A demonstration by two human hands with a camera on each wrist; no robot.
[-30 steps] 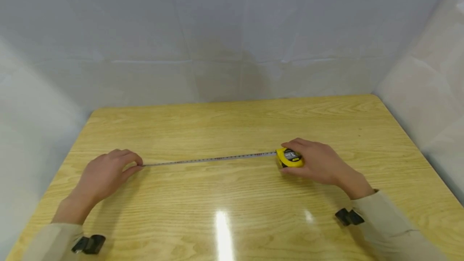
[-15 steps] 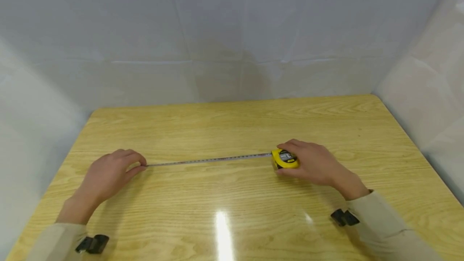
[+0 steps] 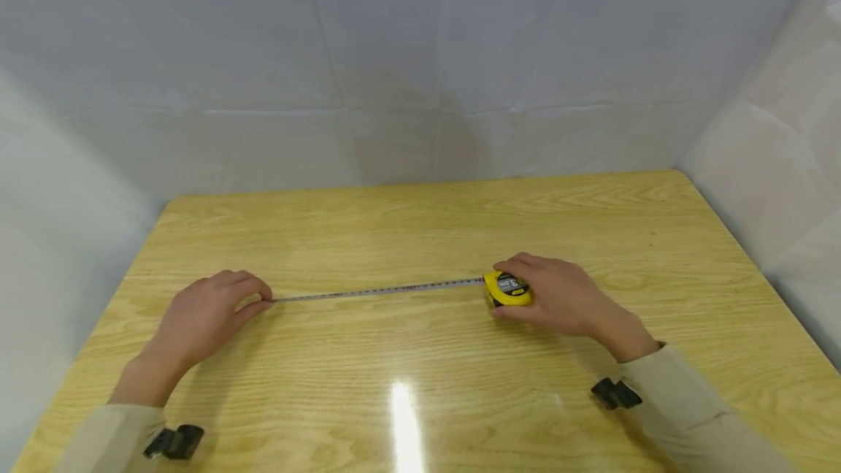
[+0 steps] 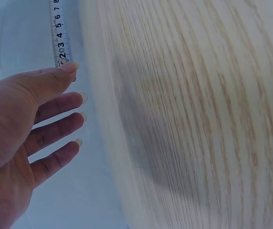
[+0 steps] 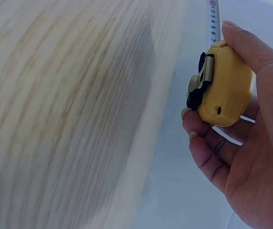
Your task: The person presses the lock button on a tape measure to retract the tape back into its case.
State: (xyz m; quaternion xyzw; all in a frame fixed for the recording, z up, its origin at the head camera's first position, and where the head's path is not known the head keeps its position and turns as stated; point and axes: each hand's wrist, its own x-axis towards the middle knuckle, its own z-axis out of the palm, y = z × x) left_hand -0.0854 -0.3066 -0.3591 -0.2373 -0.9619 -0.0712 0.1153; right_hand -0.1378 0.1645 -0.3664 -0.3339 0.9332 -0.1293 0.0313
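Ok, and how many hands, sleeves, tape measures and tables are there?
Hands: 2 (left hand, right hand)
Sleeves: 2 (left sleeve, right sleeve)
Tape measure: 1
Table: 1
Total: 6

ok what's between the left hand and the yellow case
The extended tape spans from the left hand to the yellow case, as the head view shows.

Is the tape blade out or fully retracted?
Out: the blade spans from the yellow case, held in the right hand, to the left hand, which pinches the blade's end.
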